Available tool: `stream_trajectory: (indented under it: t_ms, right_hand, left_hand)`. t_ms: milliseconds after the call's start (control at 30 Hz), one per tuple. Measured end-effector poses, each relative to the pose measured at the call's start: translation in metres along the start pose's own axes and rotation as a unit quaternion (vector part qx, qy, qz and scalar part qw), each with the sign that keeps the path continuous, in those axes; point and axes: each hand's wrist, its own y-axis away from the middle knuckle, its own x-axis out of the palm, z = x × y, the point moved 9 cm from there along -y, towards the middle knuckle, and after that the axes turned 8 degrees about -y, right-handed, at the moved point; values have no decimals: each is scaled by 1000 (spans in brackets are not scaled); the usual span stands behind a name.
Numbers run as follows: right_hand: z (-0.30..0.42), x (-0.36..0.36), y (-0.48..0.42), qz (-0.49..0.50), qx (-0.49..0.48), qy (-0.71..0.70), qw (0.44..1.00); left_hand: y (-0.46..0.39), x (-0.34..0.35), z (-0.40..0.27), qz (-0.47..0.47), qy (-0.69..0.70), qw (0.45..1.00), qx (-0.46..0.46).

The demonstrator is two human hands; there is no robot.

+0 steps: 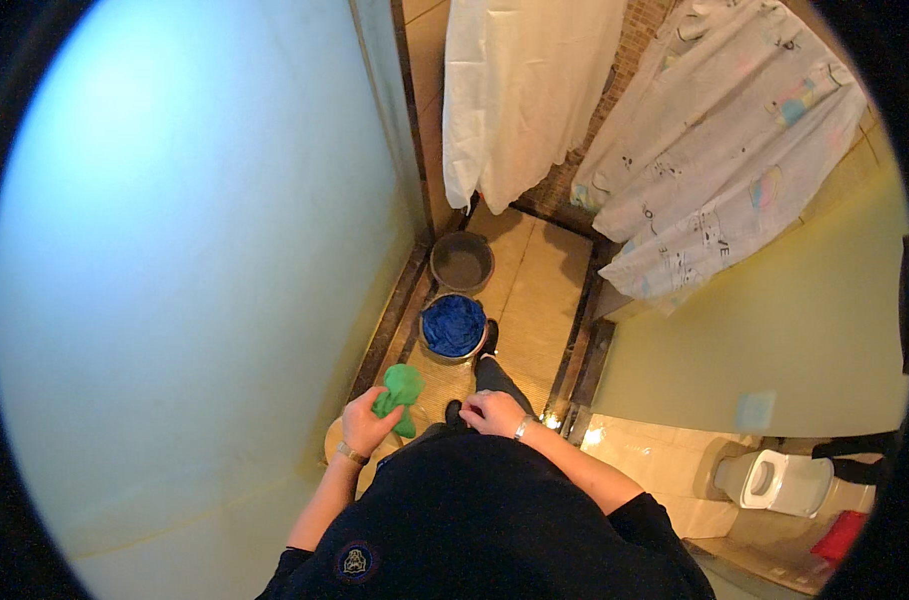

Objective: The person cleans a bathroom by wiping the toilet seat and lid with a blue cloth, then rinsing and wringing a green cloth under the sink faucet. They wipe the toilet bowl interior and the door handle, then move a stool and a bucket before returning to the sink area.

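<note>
My left hand (372,422) grips a green cloth (402,390), which hangs from between thumb and fingers at waist height, low in the view. To its right, in front of my dark shirt, my right hand (493,412) has its fingers curled; whether something small is between them cannot be seen. On the floor ahead of my feet stands a bucket with blue cloth or lining (454,325) inside. Just beyond it is a dark round basin (462,261). A pale round thing (339,441), partly hidden by my left hand, lies below it.
A frosted glass panel (221,262) rises on the left, another (724,360) on the right. A white curtain (529,97) and a printed shower curtain (724,150) hang ahead. Dark raised edging (574,360) borders the wet-looking floor. A white stool-like thing (777,482) and a red item (839,536) are lower right.
</note>
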Motion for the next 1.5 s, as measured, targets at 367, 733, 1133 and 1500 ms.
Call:
stream_trajectory:
  t_ms: [367, 733, 1133, 1500]
  right_hand:
    - [-1, -38, 28, -119, 59, -102, 986]
    - [-57, -33, 166, -265, 64, -564, 780]
    - [-120, -79, 417, -555, 138, -517, 637]
    - [-150, -98, 565, -710, 58, -550, 435]
  left_hand:
    - [-21, 34, -54, 99, 148, 984, 32]
    - [42, 161, -209, 397, 157, 886, 180]
    - [196, 268, -389, 535, 87, 777, 319]
    - [270, 367, -438, 582, 81, 699, 408]
